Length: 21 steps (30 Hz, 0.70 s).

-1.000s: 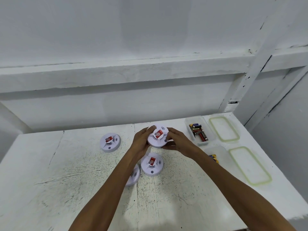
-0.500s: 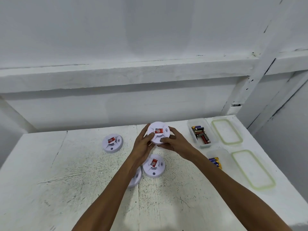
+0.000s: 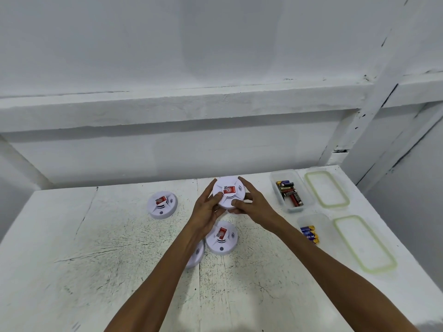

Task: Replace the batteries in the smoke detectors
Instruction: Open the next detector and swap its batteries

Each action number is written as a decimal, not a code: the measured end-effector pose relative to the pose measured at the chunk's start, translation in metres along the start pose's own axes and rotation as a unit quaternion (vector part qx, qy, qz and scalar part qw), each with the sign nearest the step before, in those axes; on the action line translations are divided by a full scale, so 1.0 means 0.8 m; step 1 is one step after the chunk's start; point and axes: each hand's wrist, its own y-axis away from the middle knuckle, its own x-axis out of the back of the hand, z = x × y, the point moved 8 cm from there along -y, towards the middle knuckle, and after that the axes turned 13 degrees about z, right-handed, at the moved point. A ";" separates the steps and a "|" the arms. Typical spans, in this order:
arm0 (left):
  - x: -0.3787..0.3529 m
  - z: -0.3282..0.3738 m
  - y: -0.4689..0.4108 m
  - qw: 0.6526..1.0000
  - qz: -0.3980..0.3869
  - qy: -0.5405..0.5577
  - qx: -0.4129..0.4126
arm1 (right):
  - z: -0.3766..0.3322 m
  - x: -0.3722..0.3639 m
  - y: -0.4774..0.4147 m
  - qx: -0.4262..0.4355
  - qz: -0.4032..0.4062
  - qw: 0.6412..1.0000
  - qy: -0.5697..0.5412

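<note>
The left hand grips the held smoke detector from its left side, fingers curled over the rim and thumb on the white face. The right hand grips the same unit from the right, fingers wrapped round the far rim and thumb pressed at the near edge. The detector sits between both hands near the far edge of the table, its red label facing up toward the camera; whether it touches the table top cannot be told.

Just nearer than the hands, a 2nd detector lies face up on the table. A 3rd detector beside it is partly hidden under the left forearm. A 4th detector lies apart to the left.

To the right stands a clear container holding mixed batteries, with a green-rimmed lid beside it. Nearer, a 2nd clear container holds blue and yellow batteries, next to another lid.
</note>
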 end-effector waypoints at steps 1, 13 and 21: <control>0.000 -0.001 0.000 1.000 -0.001 -0.002 0.001 | 0.000 0.000 0.001 0.000 0.000 1.000 0.001; 0.004 0.002 -0.002 1.000 0.001 -0.002 0.009 | 0.001 -0.005 0.003 -0.018 -0.006 1.000 -0.022; 0.002 0.002 -0.001 1.000 -0.006 -0.005 0.011 | 0.002 -0.002 0.000 -0.018 0.002 1.000 -0.024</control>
